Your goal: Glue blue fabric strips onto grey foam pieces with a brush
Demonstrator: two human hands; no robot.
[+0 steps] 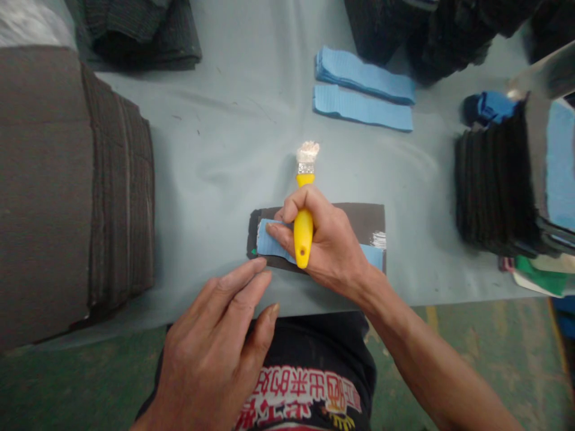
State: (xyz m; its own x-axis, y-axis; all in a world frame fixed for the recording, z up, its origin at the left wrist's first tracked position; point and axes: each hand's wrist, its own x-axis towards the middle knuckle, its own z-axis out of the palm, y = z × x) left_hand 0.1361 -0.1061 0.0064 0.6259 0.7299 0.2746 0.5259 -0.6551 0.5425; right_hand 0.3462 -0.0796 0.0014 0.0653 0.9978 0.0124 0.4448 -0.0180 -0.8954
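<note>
My right hand (330,242) is wrapped round the yellow handle of a paintbrush (304,230), whose whitish, coated bristles point away from me. The thumb of that hand presses on a light blue strip (269,238) lying along a dark grey rectangular piece (359,221). White smears mark the piece's right end, and its left end has a black band with a small green spot. Part of the strip is hidden under the hand. My left hand (220,335) holds nothing; its fingers stretch out, with the tips by the piece's lower left edge.
A tall stack of dark grey pieces (121,197) stands at the left. Two bundles of blue strips (363,108) lie beyond the brush. At the right is a stack of dark pieces (494,185) with blue on its end. Dark bundles (139,30) sit along the back.
</note>
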